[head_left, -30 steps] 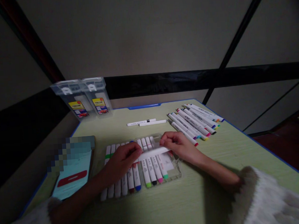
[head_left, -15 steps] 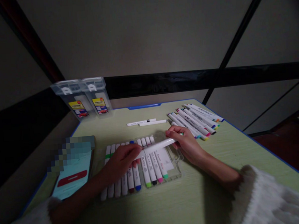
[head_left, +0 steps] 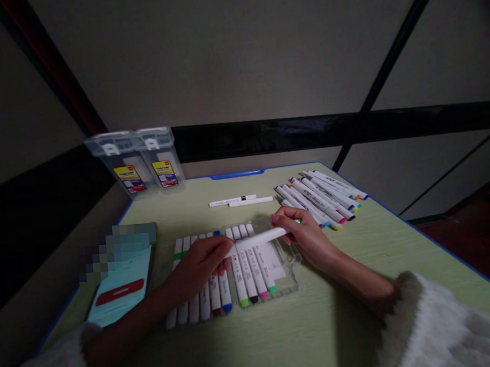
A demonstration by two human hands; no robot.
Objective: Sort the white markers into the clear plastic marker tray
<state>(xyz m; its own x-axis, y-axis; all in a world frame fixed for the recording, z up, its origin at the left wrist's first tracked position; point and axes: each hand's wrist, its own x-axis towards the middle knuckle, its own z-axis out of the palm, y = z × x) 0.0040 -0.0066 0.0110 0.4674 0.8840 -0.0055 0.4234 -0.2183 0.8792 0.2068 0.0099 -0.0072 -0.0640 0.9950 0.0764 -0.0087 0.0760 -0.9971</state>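
Observation:
A white marker [head_left: 262, 238] is held nearly level between both hands, above a clear plastic tray [head_left: 292, 287]. My left hand [head_left: 204, 259] is closed on its left end, and my right hand [head_left: 305, 232] pinches its right end, where a bit of green shows. Beneath them, several white markers [head_left: 247, 278] lie side by side in the tray, with lime, black, pink, green and blue tips toward me. My left hand hides the middle of the left group. A white paper [head_left: 271, 260] shows at the tray's right part.
Several white markers with coloured ends [head_left: 319, 198] are piled at the back right. Two thin white pens [head_left: 250, 201] lie behind the tray. Two clear lidded marker cases [head_left: 145, 162] stand at the back left. A phone with a pale green screen [head_left: 124, 287] lies at the left.
Almost nothing differs. Both hands keep hold of the marker in the same place, and the view has shifted very slightly.

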